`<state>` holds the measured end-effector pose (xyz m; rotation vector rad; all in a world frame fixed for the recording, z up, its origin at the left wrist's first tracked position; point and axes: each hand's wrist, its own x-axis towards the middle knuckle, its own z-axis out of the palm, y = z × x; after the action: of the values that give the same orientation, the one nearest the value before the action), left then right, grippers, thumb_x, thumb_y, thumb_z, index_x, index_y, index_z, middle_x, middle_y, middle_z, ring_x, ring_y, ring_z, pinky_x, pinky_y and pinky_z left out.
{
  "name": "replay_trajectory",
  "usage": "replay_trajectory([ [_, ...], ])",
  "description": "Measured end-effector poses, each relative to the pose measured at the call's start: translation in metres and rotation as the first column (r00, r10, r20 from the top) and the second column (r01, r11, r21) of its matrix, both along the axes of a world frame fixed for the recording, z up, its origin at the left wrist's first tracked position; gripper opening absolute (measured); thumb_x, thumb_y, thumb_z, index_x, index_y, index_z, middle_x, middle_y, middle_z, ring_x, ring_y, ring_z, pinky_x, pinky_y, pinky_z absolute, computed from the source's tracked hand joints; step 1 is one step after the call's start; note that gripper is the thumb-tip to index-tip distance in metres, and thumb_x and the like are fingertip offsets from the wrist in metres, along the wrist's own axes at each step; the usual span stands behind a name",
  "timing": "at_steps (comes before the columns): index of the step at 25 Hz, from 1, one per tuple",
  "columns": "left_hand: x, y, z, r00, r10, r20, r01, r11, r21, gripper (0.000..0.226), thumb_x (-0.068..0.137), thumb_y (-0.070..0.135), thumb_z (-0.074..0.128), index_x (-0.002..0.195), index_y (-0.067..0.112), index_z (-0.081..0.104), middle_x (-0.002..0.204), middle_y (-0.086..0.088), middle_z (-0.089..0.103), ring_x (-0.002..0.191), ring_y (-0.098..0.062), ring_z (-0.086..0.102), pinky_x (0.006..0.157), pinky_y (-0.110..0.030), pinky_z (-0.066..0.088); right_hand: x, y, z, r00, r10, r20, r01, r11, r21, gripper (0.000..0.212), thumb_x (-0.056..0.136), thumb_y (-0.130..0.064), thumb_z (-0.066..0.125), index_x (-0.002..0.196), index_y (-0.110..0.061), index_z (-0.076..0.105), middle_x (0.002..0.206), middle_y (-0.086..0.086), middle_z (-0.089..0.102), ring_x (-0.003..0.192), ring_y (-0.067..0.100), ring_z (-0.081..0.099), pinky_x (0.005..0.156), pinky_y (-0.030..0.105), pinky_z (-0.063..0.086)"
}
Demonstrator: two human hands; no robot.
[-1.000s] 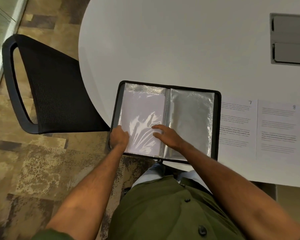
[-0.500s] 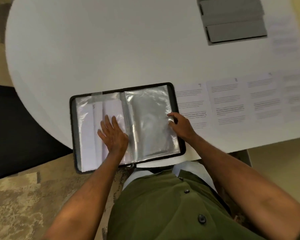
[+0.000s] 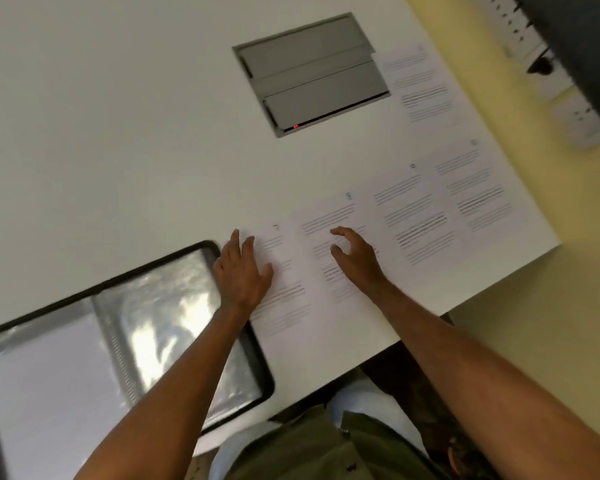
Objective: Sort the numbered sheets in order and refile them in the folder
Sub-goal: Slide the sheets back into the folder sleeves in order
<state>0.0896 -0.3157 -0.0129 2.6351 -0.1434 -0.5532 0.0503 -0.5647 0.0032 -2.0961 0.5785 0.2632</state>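
Progress: The folder (image 3: 125,341) lay open on the tabletop (image 3: 118,133), with what looked like at least one white sheet already filed in its left-hand sleeve (image 3: 49,375). The right-hand sleeve (image 3: 174,306) looked empty and shiny. I judged the refiling to be partly done.

Left to do: Four sheets lay in a row on the tabletop to the right of the folder, and a fifth sheet (image 3: 423,84) lay apart beside the grey cable hatch (image 3: 312,74). All of these were unfiled. The numbers in their corners were too blurred to read with confidence.

Next sheet: The sheet nearest the folder (image 3: 284,306) lay just beside the folder's right edge, and seemed the likely next one to go in.

Left hand: The left hand (image 3: 241,271) rested flat on that nearest sheet with fingers spread and straight. Its grip was open and held nothing.

Right hand: The right hand (image 3: 355,254) was over the second sheet (image 3: 329,220) with fingers loosely curled and thumb apart. It pinched nothing, and I could not tell whether it touched the paper.

Orientation of sheets: Each sheet's long axis ran away from the person, tilted up and to the right in the view. Their numbered top corners pointed away from the person.

Orientation of folder: The folder's spine ran along the same tilt, and the folder spread leftwards past the picture's edge.
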Motion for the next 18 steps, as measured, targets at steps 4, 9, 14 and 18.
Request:
replay_trajectory([
  [4, 0.053, -0.122, -0.003, 0.998, -0.06, 0.008, 0.061, 0.998, -0.033, 0.072, 0.094, 0.042, 0.064, 0.155, 0.016, 0.035, 0.169, -0.012, 0.015, 0.151, -0.035, 0.023, 0.118, -0.057, 0.022, 0.038, -0.105, -0.011, 0.999, -0.044, 0.02, 0.044, 0.999, 0.001, 0.037, 0.096, -0.014, 0.062, 0.133, -0.02, 0.063, 0.141, -0.007, 0.06, 0.13, 0.002, 0.048, 0.106, 0.013, 0.031],
  [9, 0.114, -0.234, -0.003, 0.996, -0.087, 0.021, 0.087, 0.996, -0.029, 0.072, 0.095, 0.044, 0.062, 0.156, 0.016, 0.035, 0.169, -0.011, 0.015, 0.151, -0.035, 0.024, 0.118, -0.056, 0.026, 0.086, -0.217, -0.018, 0.994, -0.097, 0.045, 0.097, 0.995, 0.005, 0.037, 0.097, -0.015, 0.062, 0.133, -0.022, 0.062, 0.14, -0.008, 0.06, 0.135, 0.006, 0.049, 0.117, 0.024, 0.035],
  [14, 0.178, -0.328, -0.011, 0.991, -0.137, 0.008, 0.137, 0.987, -0.079, 0.075, 0.096, 0.043, 0.062, 0.157, 0.015, 0.031, 0.169, -0.012, 0.015, 0.153, -0.036, 0.02, 0.118, -0.055, 0.029, 0.149, -0.305, -0.022, 0.98, -0.17, 0.105, 0.172, 0.985, -0.012, 0.039, 0.098, -0.017, 0.062, 0.136, -0.023, 0.059, 0.141, -0.008, 0.059, 0.134, 0.007, 0.049, 0.114, 0.025, 0.038],
  [18, 0.223, -0.392, -0.021, 0.992, -0.125, -0.035, 0.118, 0.981, -0.154, 0.074, 0.097, 0.041, 0.061, 0.158, 0.014, 0.029, 0.168, -0.01, 0.018, 0.153, -0.033, 0.018, 0.117, -0.054, 0.03, 0.201, -0.358, -0.034, 0.947, -0.272, 0.169, 0.283, 0.958, -0.042, 0.048, 0.098, -0.019, 0.062, 0.145, -0.02, 0.051, 0.15, -0.003, 0.052, 0.139, 0.012, 0.045, 0.112, 0.023, 0.035],
])
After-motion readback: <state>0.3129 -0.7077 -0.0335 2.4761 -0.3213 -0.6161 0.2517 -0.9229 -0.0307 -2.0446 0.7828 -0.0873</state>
